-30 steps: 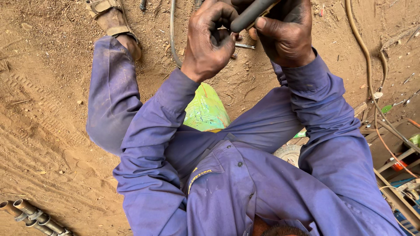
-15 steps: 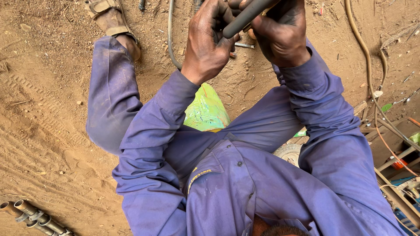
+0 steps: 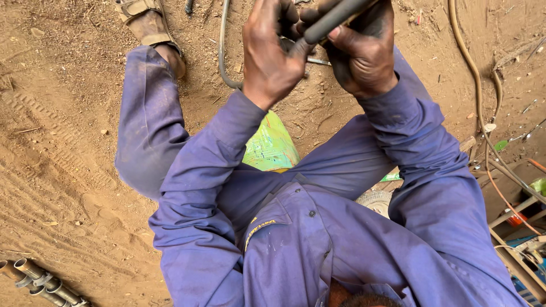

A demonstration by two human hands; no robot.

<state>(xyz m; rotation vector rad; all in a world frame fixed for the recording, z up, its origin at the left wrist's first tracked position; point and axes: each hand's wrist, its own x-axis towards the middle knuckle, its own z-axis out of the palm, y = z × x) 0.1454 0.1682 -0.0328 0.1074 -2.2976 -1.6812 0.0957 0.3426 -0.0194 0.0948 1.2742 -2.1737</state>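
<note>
Entry, worksite floor, seen from my head camera looking down over my own arms.

1. Left hand (image 3: 272,59): closed, fingers curled around the lower end of a dark rod-like tool (image 3: 333,20) and what it meets. I cannot make out the small part under the fingers.

2. Right hand (image 3: 364,57): closed around the same tool from the other side, thumb laid along its shaft. The two hands touch each other, held up in front of me near the top edge of the view.

3. Dark rod-like tool: round, grey-black shaft, slanting up to the right and out of view at the top. Whether it is a handle, a pipe or a torch body I cannot tell.

4. Thin metal rod (image 3: 318,61): lies on the ground just beneath the hands, mostly hidden by them.

5. Hose (image 3: 223,57): dark, curving on the sandy ground (image 3: 62,170) beside my left forearm.

6. Green plastic bag (image 3: 272,145): between my knees, under the crossed sleeves of the blue-violet overalls (image 3: 307,239).

7. Sandalled foot (image 3: 145,25): top left, leg bent.

8. Steel pipes (image 3: 40,281): a small bundle at the lower left corner of the ground.

9. Cables (image 3: 483,113): tan and orange, running along the right edge beside a metal frame.

Progress, as I judge it: both hands are engaged on the tool, so the work is mid-way in a gripping or fitting step. Nothing finished is visible, and what is left cannot be read from here.
</note>
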